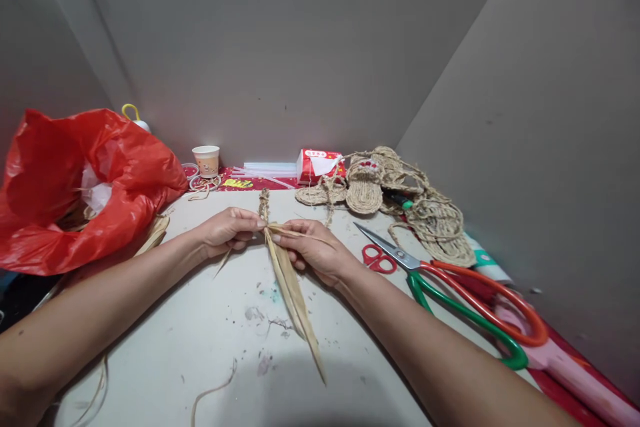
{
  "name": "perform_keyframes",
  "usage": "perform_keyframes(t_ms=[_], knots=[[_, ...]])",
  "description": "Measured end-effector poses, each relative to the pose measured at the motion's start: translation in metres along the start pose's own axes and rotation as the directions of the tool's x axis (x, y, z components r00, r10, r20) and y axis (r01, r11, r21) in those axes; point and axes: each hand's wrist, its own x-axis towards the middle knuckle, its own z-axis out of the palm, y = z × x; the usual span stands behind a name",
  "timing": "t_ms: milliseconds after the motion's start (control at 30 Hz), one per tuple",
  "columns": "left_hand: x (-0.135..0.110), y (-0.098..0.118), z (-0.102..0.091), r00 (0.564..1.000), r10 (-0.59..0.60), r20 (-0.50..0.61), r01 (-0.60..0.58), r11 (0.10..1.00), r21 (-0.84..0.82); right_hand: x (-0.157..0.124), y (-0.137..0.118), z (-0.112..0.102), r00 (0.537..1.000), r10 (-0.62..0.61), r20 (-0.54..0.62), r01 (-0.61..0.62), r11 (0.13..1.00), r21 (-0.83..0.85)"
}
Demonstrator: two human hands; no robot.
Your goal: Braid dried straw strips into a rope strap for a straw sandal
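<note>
Between my two hands is a dry, straw-coloured husk strip, its long pointed end hanging toward me over the table. A short braided cord runs away from the same spot toward the back. My left hand pinches the place where braid and husk meet, and a thin strand dangles under its fingers. On the other side, my right hand has its thumb and fingers closed on the husk, with a narrow strip lying across its back. The exact crossing of strands is partly hidden by the fingertips.
Large scissors with orange and green handles and small red scissors lie right. Woven straw soles are piled behind them. A red plastic bag stands left; a paper cup and a tissue pack sit at the back.
</note>
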Motion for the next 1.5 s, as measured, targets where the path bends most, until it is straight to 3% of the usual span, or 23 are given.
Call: perform_keyframes(t_ms=[233,433,633,867,1100,1233,1333,1500], knots=[[0.0011,-0.0015,-0.0016,0.999,-0.009,0.032,0.011,0.998,-0.055,-0.0048,-0.0005,-0.0003,0.998,0.056,0.004,-0.056,0.993,0.105],[-0.0018,-0.0039,-0.0034,1.0,-0.007,0.014,0.009,0.993,-0.116,-0.0036,-0.0053,0.0023,0.993,-0.004,-0.117,0.004,1.0,0.003],[-0.0018,-0.0028,-0.0033,1.0,0.01,0.025,-0.009,0.999,-0.046,-0.0027,-0.003,0.001,0.995,0.055,0.086,-0.055,0.998,-0.006],[-0.0012,-0.0013,-0.0007,1.0,0.007,0.017,-0.007,1.0,-0.011,0.0002,-0.0006,0.0,0.995,0.034,0.091,-0.046,0.99,0.132],[-0.002,-0.0016,-0.0027,1.0,0.004,0.024,-0.003,0.999,-0.054,0.0005,-0.0044,-0.0016,0.982,0.065,0.18,-0.092,0.985,0.147],[-0.002,-0.0004,-0.0034,1.0,-0.007,0.03,0.008,0.998,-0.064,0.0,-0.0068,-0.0036,0.98,0.11,0.166,-0.132,0.983,0.128],[-0.0021,-0.0009,-0.0031,1.0,-0.002,0.031,0.004,0.998,-0.059,-0.0015,-0.0074,-0.0013,0.993,0.053,0.108,-0.063,0.994,0.092],[-0.0018,-0.0019,-0.0036,0.999,-0.003,0.036,0.004,0.999,-0.047,-0.0005,-0.0021,0.0031,0.996,-0.088,0.021,0.09,0.988,-0.126]])
